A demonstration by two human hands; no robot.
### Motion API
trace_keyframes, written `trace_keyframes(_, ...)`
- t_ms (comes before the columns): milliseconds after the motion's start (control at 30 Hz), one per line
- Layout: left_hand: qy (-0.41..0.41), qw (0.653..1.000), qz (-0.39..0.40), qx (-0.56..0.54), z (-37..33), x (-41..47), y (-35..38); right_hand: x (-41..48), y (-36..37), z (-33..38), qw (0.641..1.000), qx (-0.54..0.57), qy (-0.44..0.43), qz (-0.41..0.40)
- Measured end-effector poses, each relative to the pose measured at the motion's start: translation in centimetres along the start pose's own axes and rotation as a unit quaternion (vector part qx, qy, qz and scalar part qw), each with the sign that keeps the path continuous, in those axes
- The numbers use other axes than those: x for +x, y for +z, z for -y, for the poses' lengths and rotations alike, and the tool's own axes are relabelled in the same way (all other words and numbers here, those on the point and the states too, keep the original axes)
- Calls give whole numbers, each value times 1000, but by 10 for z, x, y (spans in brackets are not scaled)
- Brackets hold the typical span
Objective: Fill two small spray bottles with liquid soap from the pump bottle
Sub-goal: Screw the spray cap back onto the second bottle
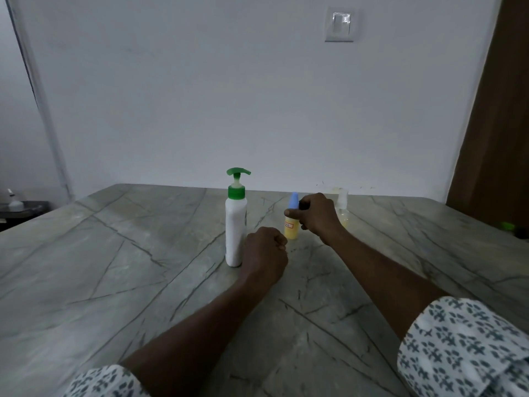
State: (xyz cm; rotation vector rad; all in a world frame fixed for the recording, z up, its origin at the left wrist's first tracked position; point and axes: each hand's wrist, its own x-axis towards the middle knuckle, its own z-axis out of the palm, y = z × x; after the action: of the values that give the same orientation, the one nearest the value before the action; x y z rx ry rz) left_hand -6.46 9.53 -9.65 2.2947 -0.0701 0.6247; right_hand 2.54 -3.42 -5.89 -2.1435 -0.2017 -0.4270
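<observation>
A tall white pump bottle point(236, 224) with a green pump head stands upright near the middle of the marble table point(114, 267). Right of it stands a small yellow spray bottle point(291, 229) with a blue cap. My right hand point(317, 214) grips this bottle at its neck, thumb and fingers curled round it. A second small spray bottle point(342, 209), clear with yellowish liquid and a clear cap, stands behind my right hand, partly hidden by it. My left hand point(266, 250) rests as a fist on the table just right of the pump bottle's base, holding nothing.
The table runs up to a pale wall with a light switch point(339, 24). A brown door point(498, 110) stands at the right. A small green object point(508, 226) lies at the table's right edge. A dark side table point(23, 210) sits at far left.
</observation>
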Motion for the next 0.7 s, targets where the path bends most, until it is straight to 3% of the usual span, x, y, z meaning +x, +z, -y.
trace_keyframes(200,19,996,-88,-17,-15,-6,-12,-8,-3,4,1000,-15,8,-3)
trace_keyframes(367,57,962,-268,-16,-34,-14,-41,-20,-15,12,996,-79,-17,-44)
trace_keyframes(467,-8,939,-335,-81,-29,-13,-57,-37,-25,17,991,-114,-36,-55)
trace_keyframes(600,-156,964,-208,-64,0,-7,-57,-66,-37,21,991,-117,-62,-25)
trace_keyframes(700,-180,965,-163,-97,10,-2,-55,-86,-46,18,988,-133,-77,20)
